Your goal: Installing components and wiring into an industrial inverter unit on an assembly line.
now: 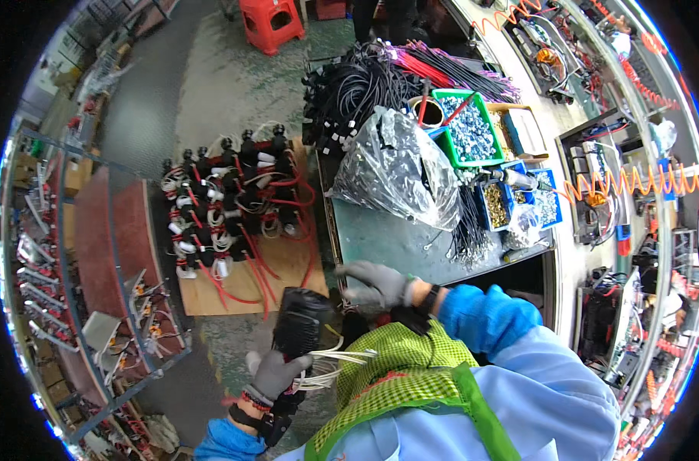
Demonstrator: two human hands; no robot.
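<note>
My left hand [277, 375], in a grey glove, is closed on a black ribbed housing [303, 313], which is held upright beside my apron. A loop of white cables [326, 369] hangs next to that hand, against the apron. My right hand [376, 283], also gloved in grey, is near the front edge of the grey workbench [380, 238]. Its fingers are stretched out and slightly smeared, with nothing visible in them. It is to the right of the housing's top and apart from it. The underside of the housing is partly hidden by my left hand.
Several black units with red and white cables [226, 200] stand on a wooden board to the left. The bench bears a clear plastic bag [399, 173], a green bin of terminals [440, 138] and black cable bundles [365, 84]. A red stool [271, 23] stands farther back.
</note>
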